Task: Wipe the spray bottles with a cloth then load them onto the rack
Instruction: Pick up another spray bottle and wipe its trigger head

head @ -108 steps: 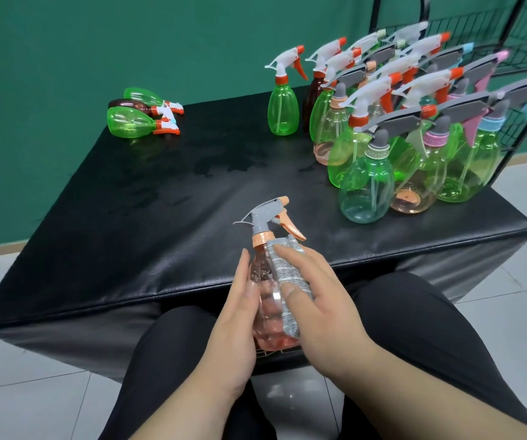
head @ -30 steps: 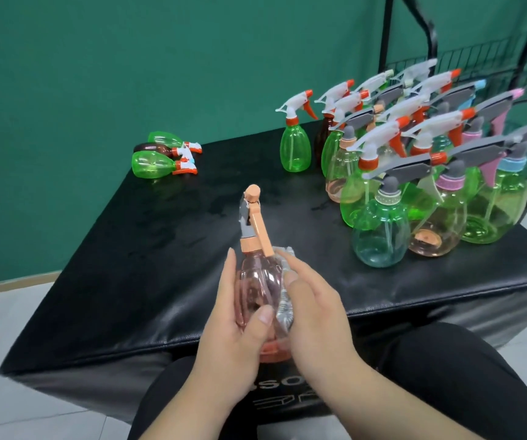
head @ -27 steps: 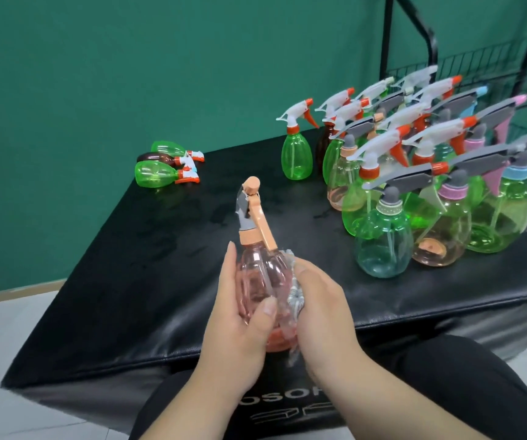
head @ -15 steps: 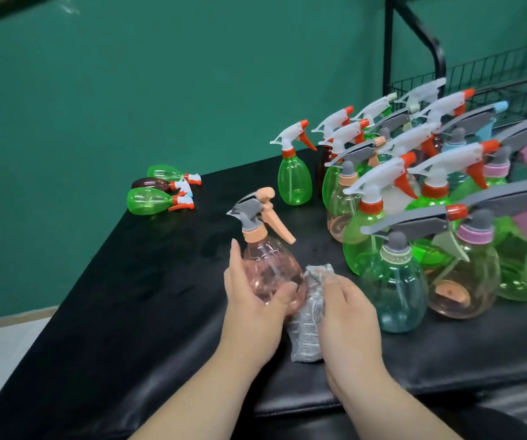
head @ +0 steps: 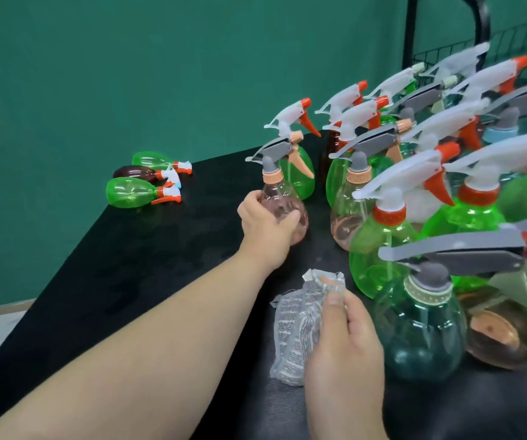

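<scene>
Head view showed the left hand gripping a pink bottle at twelve o'clock on the surface; right-hand fingers pinched the cloth. Many bottles remained unloaded, the rack behind.

I count two hands in view: my left hand and my right hand. One grey cloth is there. Three spray bottles lie on their sides at the far left corner: two green and one dark brown. The standing bottles crowd and overlap at the right; I cannot count them exactly. One pink bottle stands apart.
</scene>
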